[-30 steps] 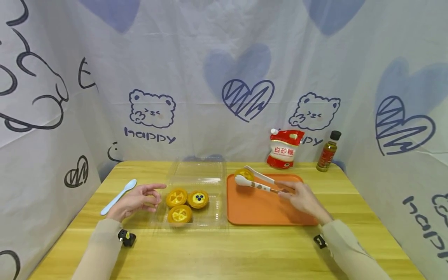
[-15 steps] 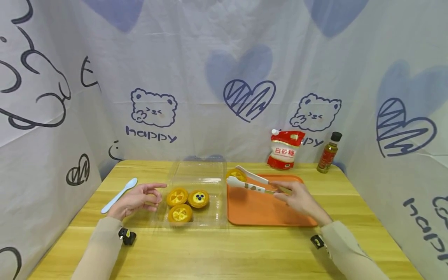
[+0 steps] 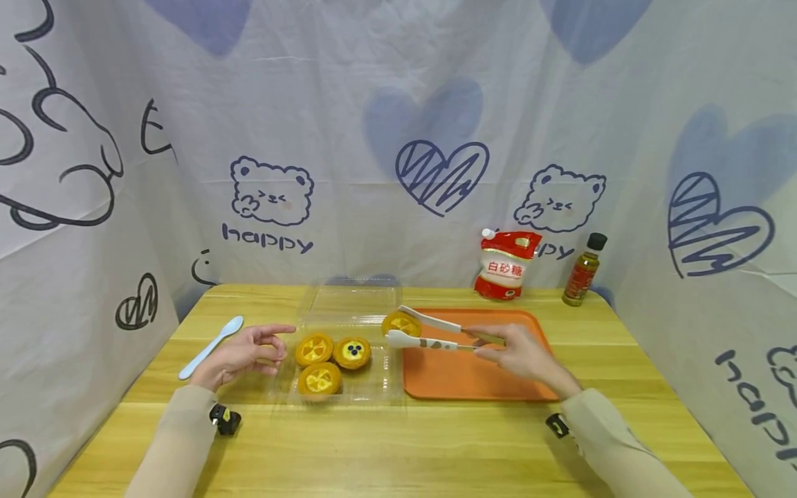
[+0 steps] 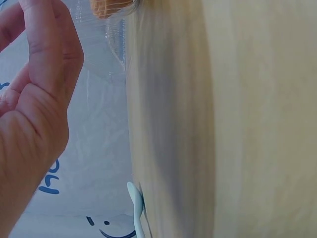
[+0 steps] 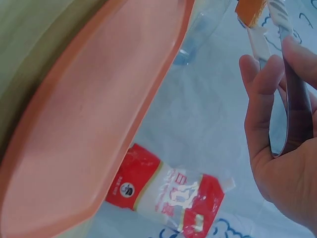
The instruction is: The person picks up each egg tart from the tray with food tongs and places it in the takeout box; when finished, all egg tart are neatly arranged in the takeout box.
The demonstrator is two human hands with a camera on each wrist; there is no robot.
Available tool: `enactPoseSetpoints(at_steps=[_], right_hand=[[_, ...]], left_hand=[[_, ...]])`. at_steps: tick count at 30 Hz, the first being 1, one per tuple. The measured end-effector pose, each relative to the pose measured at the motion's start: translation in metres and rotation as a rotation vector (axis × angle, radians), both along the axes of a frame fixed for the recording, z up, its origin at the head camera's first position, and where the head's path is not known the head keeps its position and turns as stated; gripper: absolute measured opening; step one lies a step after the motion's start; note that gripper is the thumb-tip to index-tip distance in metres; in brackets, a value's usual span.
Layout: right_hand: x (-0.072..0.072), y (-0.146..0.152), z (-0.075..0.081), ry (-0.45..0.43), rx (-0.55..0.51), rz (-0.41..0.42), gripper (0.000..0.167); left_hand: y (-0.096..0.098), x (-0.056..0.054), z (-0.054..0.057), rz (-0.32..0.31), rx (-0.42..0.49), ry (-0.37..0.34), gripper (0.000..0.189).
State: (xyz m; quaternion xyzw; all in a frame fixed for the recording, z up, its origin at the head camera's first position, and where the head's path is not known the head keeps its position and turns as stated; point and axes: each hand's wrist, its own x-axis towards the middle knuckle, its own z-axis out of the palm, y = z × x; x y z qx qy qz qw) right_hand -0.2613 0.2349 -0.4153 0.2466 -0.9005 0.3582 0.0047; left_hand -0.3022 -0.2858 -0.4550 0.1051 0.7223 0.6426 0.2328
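In the head view my right hand [image 3: 519, 354] grips a pair of tongs [image 3: 436, 344] with white tips and metal arms. An egg tart [image 3: 398, 322] is pinched between the tips, at the right side of a clear plastic box [image 3: 381, 387]. Three more egg tarts sit in the box's left part, one of them a tart topped with dark berries [image 3: 352, 353]. My left hand [image 3: 244, 356] is by the box's left edge with its fingers loosely bent, holding nothing. The right wrist view shows the tongs [image 5: 298, 106] between thumb and fingers.
An orange tray [image 3: 479, 377] lies right of the box, under my right hand. Behind it stand a red and white sugar bag [image 3: 506, 266] and a bottle with a black cap [image 3: 582, 273]. A light blue spoon [image 3: 208, 349] lies beside my left hand.
My right hand has moved left with the tongs, carrying the egg tart from over the tray's back left corner to the box's right side. The left hand stays put.
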Motion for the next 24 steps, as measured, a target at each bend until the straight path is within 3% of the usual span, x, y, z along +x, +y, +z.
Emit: enactPoseSetpoints(at_steps=[12, 24], right_hand=[[-0.005, -0.017, 0.005, -0.092, 0.049, 0.085, 0.039], [-0.011, -0.032, 0.007, -0.140, 0.110, 0.224, 0.037]], left_hand=[[0.000, 0.000, -0.001, -0.009, 0.006, 0.003, 0.072], [0.000, 0.000, 0.000, -0.017, 0.009, 0.002, 0.071]])
